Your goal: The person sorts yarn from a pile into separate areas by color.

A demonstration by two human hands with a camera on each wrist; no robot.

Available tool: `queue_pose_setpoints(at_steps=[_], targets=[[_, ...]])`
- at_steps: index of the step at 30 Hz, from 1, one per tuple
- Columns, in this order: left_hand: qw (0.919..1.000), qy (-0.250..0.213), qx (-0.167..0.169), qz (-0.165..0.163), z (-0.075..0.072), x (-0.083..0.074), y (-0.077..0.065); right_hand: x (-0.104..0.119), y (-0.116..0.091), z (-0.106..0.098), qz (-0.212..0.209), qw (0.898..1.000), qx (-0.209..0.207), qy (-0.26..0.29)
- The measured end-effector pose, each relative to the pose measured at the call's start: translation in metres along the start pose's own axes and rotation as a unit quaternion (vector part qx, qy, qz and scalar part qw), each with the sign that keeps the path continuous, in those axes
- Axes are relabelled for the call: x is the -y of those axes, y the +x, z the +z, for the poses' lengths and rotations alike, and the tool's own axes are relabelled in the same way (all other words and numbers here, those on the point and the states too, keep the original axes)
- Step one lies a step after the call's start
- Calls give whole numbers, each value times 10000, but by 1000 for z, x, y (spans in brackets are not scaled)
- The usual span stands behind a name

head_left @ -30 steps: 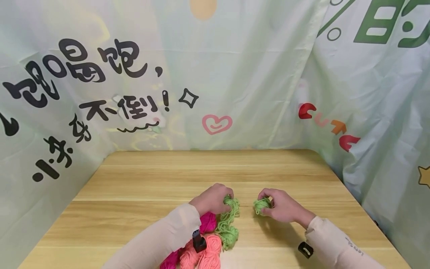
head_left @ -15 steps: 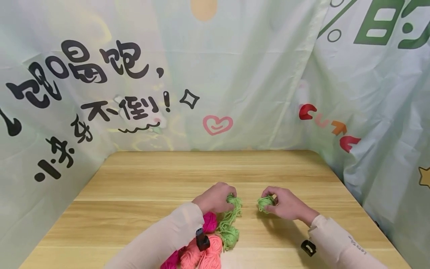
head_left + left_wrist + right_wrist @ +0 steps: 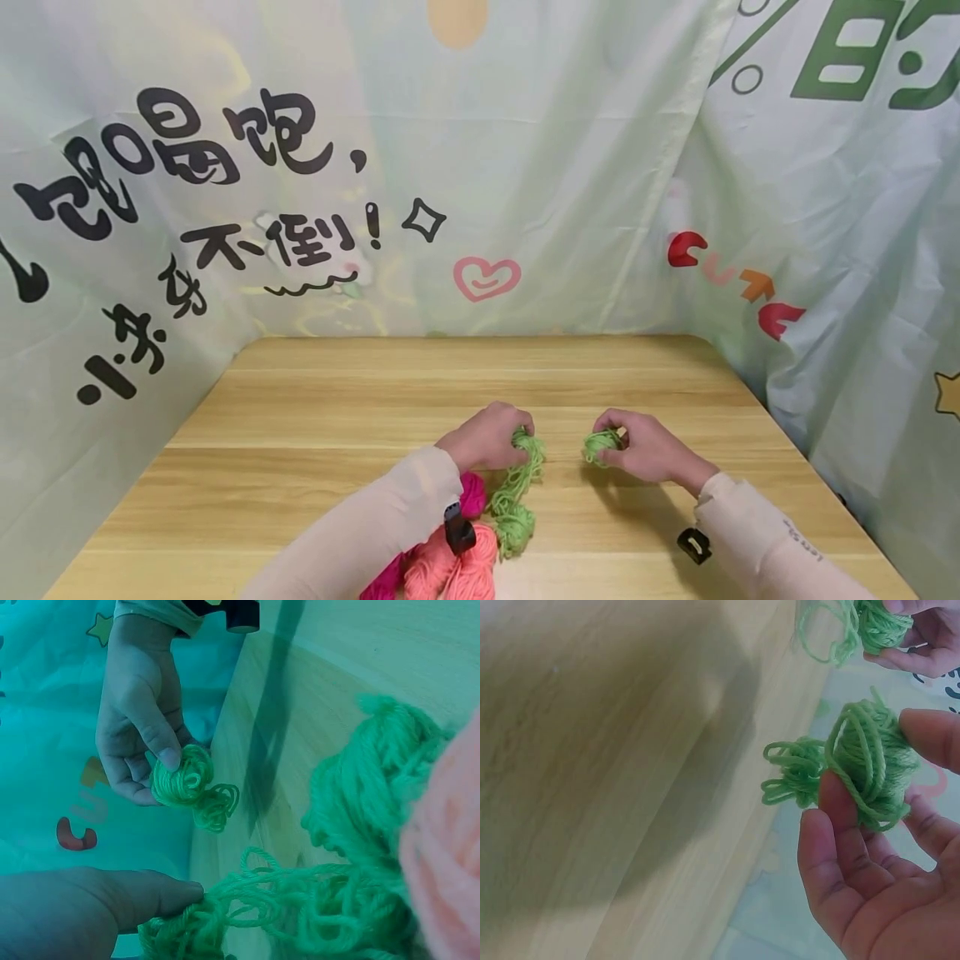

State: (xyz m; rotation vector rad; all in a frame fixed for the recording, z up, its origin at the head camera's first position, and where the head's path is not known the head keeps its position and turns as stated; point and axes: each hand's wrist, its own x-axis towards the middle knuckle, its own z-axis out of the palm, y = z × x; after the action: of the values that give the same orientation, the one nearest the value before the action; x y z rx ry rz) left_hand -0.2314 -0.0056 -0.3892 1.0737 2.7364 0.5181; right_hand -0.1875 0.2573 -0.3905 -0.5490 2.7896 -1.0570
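My right hand (image 3: 651, 447) pinches a small ball of green yarn (image 3: 602, 447) between thumb and fingers, above the table. In the right wrist view, a loose bundle of loops sticks out from one side of this ball (image 3: 871, 761). To its left, my left hand (image 3: 489, 436) grips another clump of green yarn (image 3: 529, 457). From that clump, tangled strands run down to a green yarn ball (image 3: 516, 530) lying on the table. In the left wrist view, my left thumb (image 3: 161, 894) presses on the strands, while the other left fingers are hidden.
Coral yarn skeins (image 3: 474, 562) lie near the table's front edge. Magenta yarn (image 3: 472, 495) shows beside my left sleeve, with more magenta yarn (image 3: 384, 581) at the bottom. The wooden table (image 3: 337, 400) ends at a printed curtain (image 3: 570, 208) behind and on both sides.
Both hands have moved slightly right and away from me, each still holding its green yarn. The green ball and the coral skeins on the table stay nearly in place.
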Motion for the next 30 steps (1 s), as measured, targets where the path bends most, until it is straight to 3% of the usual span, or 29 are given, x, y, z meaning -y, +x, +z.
queue_pose_setpoints(at_steps=[7,15,30], targets=[[10000,-30,10,61,-4,-4,2,-3,1,-3,28,10000,-43,34],[9997,-195,118,-95,-5,-6,6,-8,3,-6,149,9998,-115,75],[9999,-88,17,-100,-8,-5,14,-16,6,-13,355,9991,-205,106]])
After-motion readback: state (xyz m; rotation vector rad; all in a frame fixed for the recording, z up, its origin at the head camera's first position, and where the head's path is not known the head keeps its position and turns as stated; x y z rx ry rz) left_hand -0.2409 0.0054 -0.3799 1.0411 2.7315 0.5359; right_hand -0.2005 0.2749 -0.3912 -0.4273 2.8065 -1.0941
